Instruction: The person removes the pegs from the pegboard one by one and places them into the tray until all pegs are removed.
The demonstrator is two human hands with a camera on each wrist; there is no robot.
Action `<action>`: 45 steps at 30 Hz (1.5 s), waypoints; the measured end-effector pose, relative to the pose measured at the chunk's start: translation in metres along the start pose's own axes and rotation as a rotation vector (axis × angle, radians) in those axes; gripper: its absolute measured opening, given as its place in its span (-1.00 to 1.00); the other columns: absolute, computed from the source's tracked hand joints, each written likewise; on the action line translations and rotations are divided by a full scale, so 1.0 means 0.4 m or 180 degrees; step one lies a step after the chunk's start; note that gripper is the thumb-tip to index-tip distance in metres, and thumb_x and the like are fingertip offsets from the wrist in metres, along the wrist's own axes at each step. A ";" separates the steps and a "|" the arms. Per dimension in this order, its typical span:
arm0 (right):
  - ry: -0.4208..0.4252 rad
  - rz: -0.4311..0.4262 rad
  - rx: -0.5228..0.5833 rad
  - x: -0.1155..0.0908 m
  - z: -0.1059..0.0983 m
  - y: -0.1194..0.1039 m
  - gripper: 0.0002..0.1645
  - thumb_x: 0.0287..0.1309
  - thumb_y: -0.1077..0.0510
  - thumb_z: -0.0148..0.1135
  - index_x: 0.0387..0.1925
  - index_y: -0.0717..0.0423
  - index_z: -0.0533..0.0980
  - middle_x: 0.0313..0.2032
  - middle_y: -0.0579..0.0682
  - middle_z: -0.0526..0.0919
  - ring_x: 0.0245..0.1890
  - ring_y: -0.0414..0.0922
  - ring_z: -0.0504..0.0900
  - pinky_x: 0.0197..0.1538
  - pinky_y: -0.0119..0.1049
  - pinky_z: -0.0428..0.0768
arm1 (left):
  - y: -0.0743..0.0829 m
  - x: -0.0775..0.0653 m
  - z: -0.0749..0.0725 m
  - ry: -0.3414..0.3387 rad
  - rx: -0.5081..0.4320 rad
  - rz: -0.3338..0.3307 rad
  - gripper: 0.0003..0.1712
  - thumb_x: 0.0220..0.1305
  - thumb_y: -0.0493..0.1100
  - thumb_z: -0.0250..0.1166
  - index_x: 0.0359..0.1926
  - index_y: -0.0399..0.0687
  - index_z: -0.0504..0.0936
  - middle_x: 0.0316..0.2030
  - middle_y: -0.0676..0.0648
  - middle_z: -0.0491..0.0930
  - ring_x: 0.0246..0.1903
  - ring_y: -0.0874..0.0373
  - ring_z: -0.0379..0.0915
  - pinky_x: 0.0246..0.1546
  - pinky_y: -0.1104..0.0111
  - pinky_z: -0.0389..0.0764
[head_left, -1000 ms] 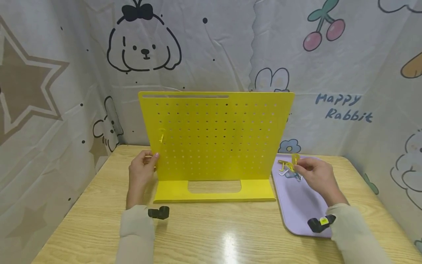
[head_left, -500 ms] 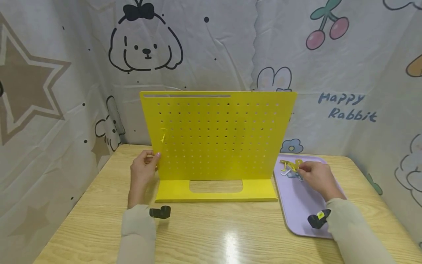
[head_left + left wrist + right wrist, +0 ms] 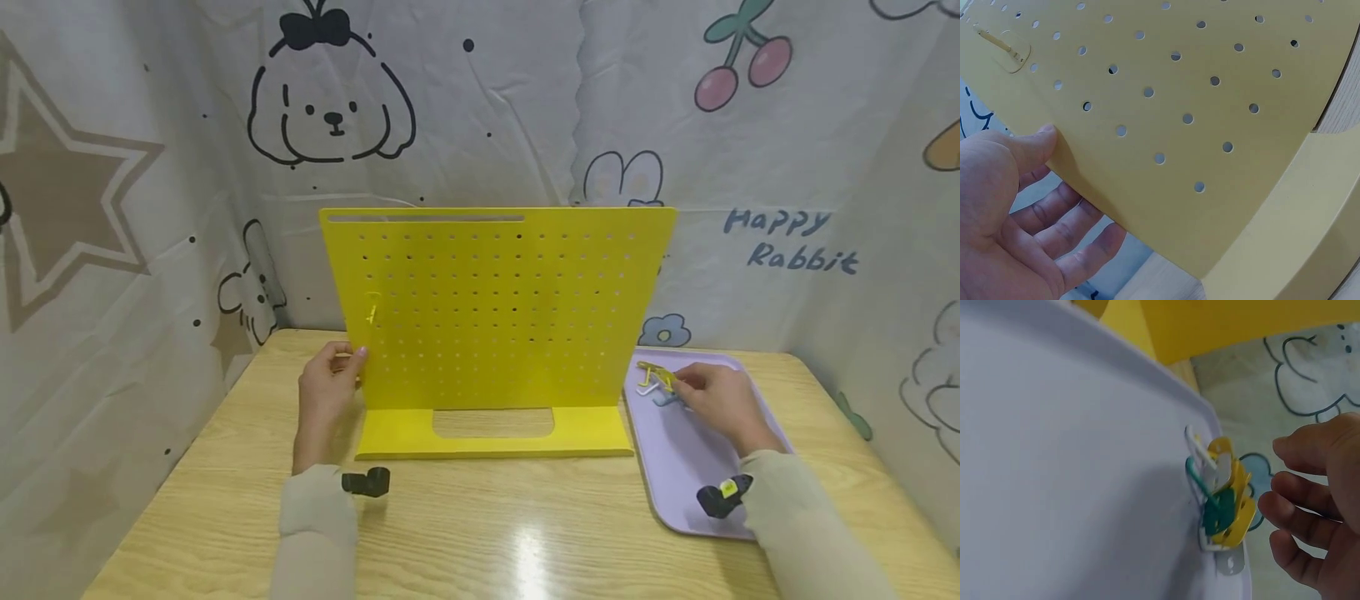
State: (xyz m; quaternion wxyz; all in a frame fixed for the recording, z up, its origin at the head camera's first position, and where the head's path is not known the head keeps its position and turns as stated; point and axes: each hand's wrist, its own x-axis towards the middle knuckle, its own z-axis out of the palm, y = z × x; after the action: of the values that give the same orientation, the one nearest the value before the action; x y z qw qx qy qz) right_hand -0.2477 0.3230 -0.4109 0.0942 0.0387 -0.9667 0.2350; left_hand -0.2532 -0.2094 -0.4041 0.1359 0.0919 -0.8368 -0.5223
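Observation:
A yellow pegboard stands upright on its base on the table. My left hand grips its left edge. In the left wrist view the thumb rests on the front face and the other fingers reach behind the edge. One yellow hook is mounted at the board's left side. My right hand is over the lilac tray, beside a small pile of hooks. In the right wrist view these yellow, white and green hooks lie apart from the fingertips, and nothing shows between thumb and fingers.
The tray stands right of the pegboard on a wooden table. A patterned cloth hangs behind the table and along both sides. The board's base has a cut-out in it.
My right hand has lowered the yellow hook it was holding into the pile on the tray and let it go. The left hand stays on the board's edge.

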 end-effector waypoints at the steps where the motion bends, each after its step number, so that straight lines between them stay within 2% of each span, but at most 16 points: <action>1: 0.0002 0.0032 0.0061 -0.001 -0.001 -0.009 -0.69 0.29 0.14 0.28 -0.08 0.31 0.66 -0.18 0.22 0.71 -0.21 0.10 0.60 -0.18 0.02 0.60 | -0.001 -0.001 -0.001 0.0004 0.0003 -0.0001 -0.57 0.47 0.09 0.20 0.09 -0.14 0.54 -0.07 -0.23 0.64 -0.10 -0.07 0.61 -0.15 0.27 0.69; 6: 0.0080 0.0213 0.0356 -0.011 -0.007 -0.066 -0.65 0.33 0.09 0.27 0.00 0.28 0.63 -0.10 0.24 0.68 -0.13 0.14 0.58 -0.14 0.02 0.64 | 0.001 -0.002 -0.003 0.0002 -0.0039 -0.0004 -0.60 0.47 0.06 0.20 0.09 -0.16 0.54 -0.06 -0.24 0.63 -0.09 -0.08 0.60 -0.15 0.29 0.69; 10: 0.0220 0.0220 0.0530 -0.021 -0.012 -0.118 -0.62 0.34 0.05 0.28 0.03 0.24 0.63 -0.09 0.21 0.68 -0.08 0.15 0.58 -0.15 0.01 0.64 | 0.004 -0.001 -0.003 0.0015 -0.0042 -0.0015 -0.61 0.48 0.05 0.20 0.08 -0.17 0.54 -0.06 -0.24 0.62 -0.09 -0.09 0.59 -0.16 0.29 0.69; 17: 0.0534 -0.0173 0.0825 -0.027 -0.013 -0.200 -0.68 0.31 0.09 0.33 -0.03 0.22 0.67 -0.21 0.12 0.73 -0.24 0.04 0.63 -0.38 -0.28 0.62 | 0.006 -0.001 -0.002 0.0006 -0.0074 -0.0016 -0.61 0.48 0.04 0.20 0.07 -0.18 0.54 -0.07 -0.25 0.62 -0.09 -0.10 0.59 -0.13 0.22 0.69; 20: 0.0621 -0.0382 0.0947 -0.027 -0.007 -0.237 -0.73 0.29 0.15 0.35 -0.07 0.25 0.68 -0.24 0.10 0.73 -0.28 0.01 0.63 -0.38 -0.37 0.61 | 0.008 -0.001 -0.002 0.0000 -0.0091 -0.0037 -0.61 0.48 0.04 0.20 0.07 -0.18 0.53 -0.06 -0.25 0.61 -0.08 -0.10 0.59 -0.11 0.19 0.69; 23: 0.0675 -0.0607 0.1067 -0.025 0.001 -0.274 -0.78 0.27 0.20 0.36 -0.11 0.26 0.68 -0.25 0.08 0.74 -0.29 -0.03 0.64 -0.30 -0.41 0.59 | 0.007 -0.001 -0.001 0.0000 -0.0095 -0.0073 -0.61 0.48 0.04 0.20 0.07 -0.17 0.54 -0.06 -0.25 0.61 -0.07 -0.09 0.58 -0.10 0.19 0.68; 27: 0.0610 -0.0818 0.1233 -0.021 0.009 -0.326 -0.77 0.28 0.19 0.36 -0.10 0.24 0.68 -0.23 0.03 0.74 -0.27 -0.09 0.63 -0.22 -0.36 0.59 | 0.006 0.000 0.000 0.0000 -0.0091 -0.0098 -0.61 0.48 0.05 0.20 0.07 -0.17 0.54 -0.05 -0.24 0.61 -0.06 -0.09 0.58 -0.09 0.19 0.68; 39: 0.0354 -0.1282 0.1633 -0.001 0.042 -0.479 -0.78 0.25 0.22 0.38 -0.10 0.25 0.68 -0.22 0.02 0.74 -0.30 -0.10 0.66 -0.22 -0.21 0.66 | 0.004 0.003 -0.001 -0.0001 -0.0112 -0.0104 -0.61 0.47 0.04 0.20 0.07 -0.17 0.54 -0.05 -0.25 0.61 -0.06 -0.10 0.57 -0.08 0.16 0.67; 45: 0.0206 -0.1371 0.1696 0.009 0.060 -0.544 -0.76 0.27 0.18 0.37 -0.09 0.22 0.69 -0.21 -0.01 0.75 -0.30 -0.12 0.65 -0.22 -0.18 0.66 | 0.002 0.006 -0.001 -0.0026 -0.0122 -0.0113 -0.60 0.47 0.05 0.20 0.06 -0.17 0.54 -0.04 -0.25 0.61 -0.05 -0.10 0.58 -0.07 0.16 0.67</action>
State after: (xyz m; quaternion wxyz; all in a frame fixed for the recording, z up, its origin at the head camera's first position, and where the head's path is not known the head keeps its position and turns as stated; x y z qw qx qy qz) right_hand -0.2292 0.1189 -0.3338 0.1588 0.2576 -0.8375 0.4549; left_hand -0.2553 -0.2102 -0.4028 0.1249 0.1019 -0.8255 -0.5409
